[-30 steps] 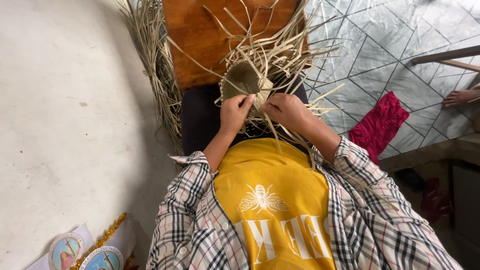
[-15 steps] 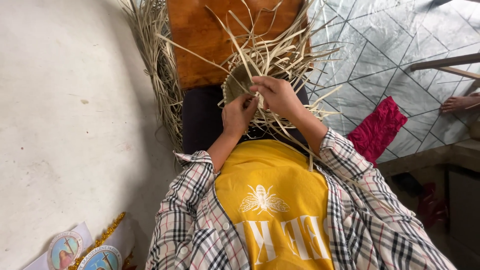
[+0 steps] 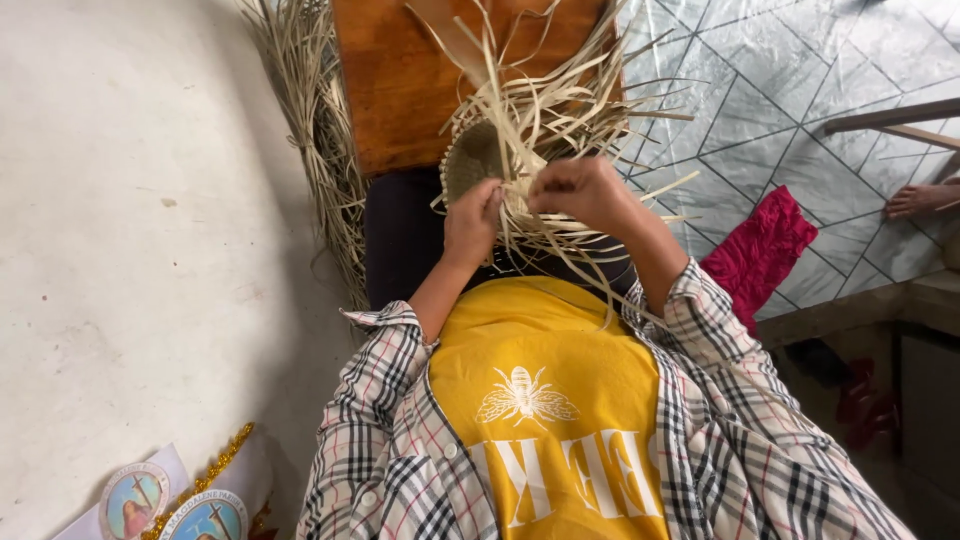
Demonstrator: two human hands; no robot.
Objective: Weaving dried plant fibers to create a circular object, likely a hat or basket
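A half-woven round piece of pale straw strips (image 3: 480, 160), with loose ends fanning out on all sides, is held up over the lap, in front of a brown wooden bench (image 3: 400, 90). Its woven disc is gripped at the lower edge by the left hand (image 3: 472, 222), the fingers closed against the weave. Just beside it, the right hand (image 3: 580, 192) is seen curled shut on a few of the loose strips, pinched near the rim of the disc. The two hands are close together, almost touching. Long strips are draped down over a yellow shirt with a white insect print (image 3: 540, 400), worn under an open checked shirt in beige, black and red (image 3: 730, 420). To the left of the bench, a bundle of dry straw (image 3: 310, 130) is laid along a pale grey floor (image 3: 130, 250). On the right, a crumpled red cloth (image 3: 760, 250) is seen on silvery patterned sheeting (image 3: 780, 90), and another person's bare foot (image 3: 920, 200) is caught at the edge. Round religious pictures with gold trim (image 3: 170, 500) are lying at lower left.
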